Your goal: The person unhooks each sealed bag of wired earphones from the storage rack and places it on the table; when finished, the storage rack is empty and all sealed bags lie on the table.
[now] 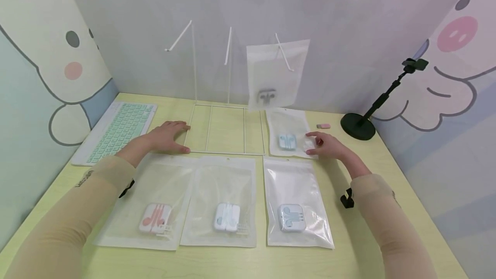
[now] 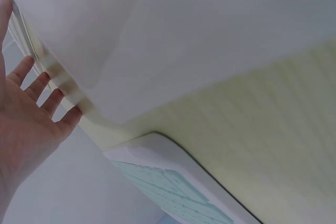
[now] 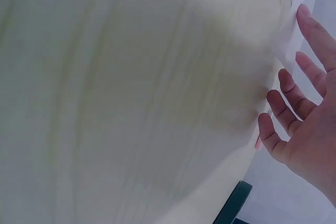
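Observation:
My left hand point(image 1: 168, 137) lies on the table with fingers spread, its fingertips at the left side of a white wire display rack point(image 1: 226, 153). A clear pouch with white-cased earphones point(image 1: 287, 142) lies at the back right. At its right edge is my right hand point(image 1: 327, 144), fingers loosely bent and apart in the right wrist view; firm contact is hard to tell. Another earphone pouch point(image 1: 277, 70) hangs from the rack's right hook. In front lie three more pouches: pink earphones point(image 1: 156, 218) at left, pale blue ones point(image 1: 227, 217) in the middle, blue ones point(image 1: 292, 217) at right.
A white keyboard with mint keys point(image 1: 122, 130) lies at the left edge. At the back right stands a black stand point(image 1: 358, 126) with a jointed arm, beside a small pink USB stick point(image 1: 323, 126). Printed panels and a pale wall point(image 1: 155, 3) enclose the table.

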Demonstrator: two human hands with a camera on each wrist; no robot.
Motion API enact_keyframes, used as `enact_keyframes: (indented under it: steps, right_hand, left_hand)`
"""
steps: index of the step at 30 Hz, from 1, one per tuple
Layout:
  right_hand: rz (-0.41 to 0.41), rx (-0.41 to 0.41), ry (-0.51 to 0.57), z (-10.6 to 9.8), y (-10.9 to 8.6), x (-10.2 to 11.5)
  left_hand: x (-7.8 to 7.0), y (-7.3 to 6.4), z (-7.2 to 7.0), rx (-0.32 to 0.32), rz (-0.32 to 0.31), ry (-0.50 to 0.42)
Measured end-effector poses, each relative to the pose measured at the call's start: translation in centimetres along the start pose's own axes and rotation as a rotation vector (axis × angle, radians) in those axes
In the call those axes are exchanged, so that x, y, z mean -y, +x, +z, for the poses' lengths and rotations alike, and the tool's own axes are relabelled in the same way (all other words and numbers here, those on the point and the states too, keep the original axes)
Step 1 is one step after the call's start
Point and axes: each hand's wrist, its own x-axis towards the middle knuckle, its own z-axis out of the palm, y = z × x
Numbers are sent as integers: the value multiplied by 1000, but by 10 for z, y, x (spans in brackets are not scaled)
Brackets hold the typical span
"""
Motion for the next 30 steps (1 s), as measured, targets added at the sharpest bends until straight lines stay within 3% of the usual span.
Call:
enact_keyframes:
  steps: [6, 14, 21, 30]
  right_hand:
    - [-7, -16, -36, -1, 1, 4]
    - [-90, -95, -22, -9, -3, 21]
    - [-115, -193, 65, -21, 4, 46]
    - [-204, -301, 189, -35, 31, 68]
  left_hand:
    - [0, -1, -1, -8, 3, -6]
    - [1, -1, 0, 1, 3, -12]
    - [5, 0, 1, 5, 4, 2]
    - [3, 1, 0, 6, 1, -1]
